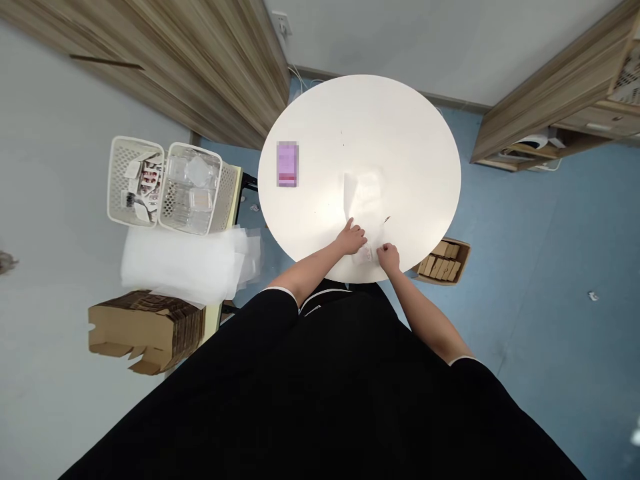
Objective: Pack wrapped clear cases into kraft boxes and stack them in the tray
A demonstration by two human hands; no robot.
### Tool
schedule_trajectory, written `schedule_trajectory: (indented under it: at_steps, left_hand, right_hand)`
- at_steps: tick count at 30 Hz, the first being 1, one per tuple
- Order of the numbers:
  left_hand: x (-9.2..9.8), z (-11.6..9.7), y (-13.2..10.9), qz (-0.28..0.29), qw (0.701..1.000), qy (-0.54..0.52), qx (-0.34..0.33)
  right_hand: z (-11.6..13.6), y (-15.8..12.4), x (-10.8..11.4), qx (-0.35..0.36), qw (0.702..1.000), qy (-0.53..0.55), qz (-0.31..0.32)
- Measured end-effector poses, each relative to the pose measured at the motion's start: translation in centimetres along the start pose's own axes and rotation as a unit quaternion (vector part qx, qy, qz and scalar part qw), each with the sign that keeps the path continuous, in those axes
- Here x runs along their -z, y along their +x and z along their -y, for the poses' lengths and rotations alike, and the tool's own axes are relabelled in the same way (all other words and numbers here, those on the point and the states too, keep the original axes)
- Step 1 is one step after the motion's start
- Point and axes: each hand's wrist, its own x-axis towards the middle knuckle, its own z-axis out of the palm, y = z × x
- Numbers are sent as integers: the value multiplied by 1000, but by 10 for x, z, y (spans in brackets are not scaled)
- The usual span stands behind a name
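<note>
A thin translucent plastic sheet [369,193] lies over the white round table, from its middle down to the near edge. My left hand [352,239] rests on it with the fingers stretched out. Just below those fingers is a small clear packet [365,254] with faint pinkish marks; its contents are too small to tell. My right hand [389,257] is closed in a pinch at the sheet's lower right side, and what sits between its fingertips is hidden. A small dark thin item [387,219] lies on the table above my right hand.
On the white table [420,147] a pixelated purple rectangle [287,164] shows at left. Left of the table are white baskets [165,193] of small packages, white foam sheets [180,263] and flattened cardboard boxes [133,327]. An open carton [463,260] of small brown boxes stands at right.
</note>
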Motion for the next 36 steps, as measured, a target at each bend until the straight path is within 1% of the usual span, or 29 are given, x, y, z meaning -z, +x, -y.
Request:
schedule_trajectory:
  at_steps: [2, 5, 8, 11, 14, 19, 22, 26, 28, 30, 32, 34, 36]
  left_hand:
    - [0, 1, 0, 2, 1000, -8, 3]
    - [-1, 1, 0, -4, 1000, -21, 2]
    - [-2, 1, 0, -8, 1000, -31, 1]
    - [-2, 1, 0, -7, 999, -35, 2]
    - [2, 5, -3, -7, 999, -41, -14]
    - [13, 26, -16, 7, 993, -69, -95]
    - [17, 38, -24, 3, 989, -83, -119]
    - [20, 43, -34, 17, 984, -88, -154]
    - [21, 41, -38, 16, 982, -82, -172]
    - [22, 36, -39, 5, 982, -77, -174]
    - [21, 30, -35, -7, 985, -75, -154]
    - [18, 24, -28, -9, 990, -74, -119]
    - [15, 18, -18, -1, 994, -68, -81]
  right_hand:
    - [4, -11, -4, 47, 999, -4, 3]
    - [8, -26, -14, 117, 992, -19, 43]
    - [12, -33, -23, 159, 983, -57, 67]
    - [14, -35, -28, 165, 978, -102, 73]
    - [14, -36, -27, 165, 976, -117, 76]
    - [12, -36, -21, 153, 980, -87, 88]
    - [12, -30, -17, 169, 974, -98, 112]
    - [13, -23, -14, 213, 952, -169, 143]
    - [11, -23, -15, 237, 937, -207, 149]
    - [8, -27, -16, 269, 921, -241, 148]
    - [2, -33, -17, 306, 899, -276, 145]
    - [-5, -39, -18, 334, 881, -303, 142]
    - [-12, -45, -19, 345, 875, -310, 137]
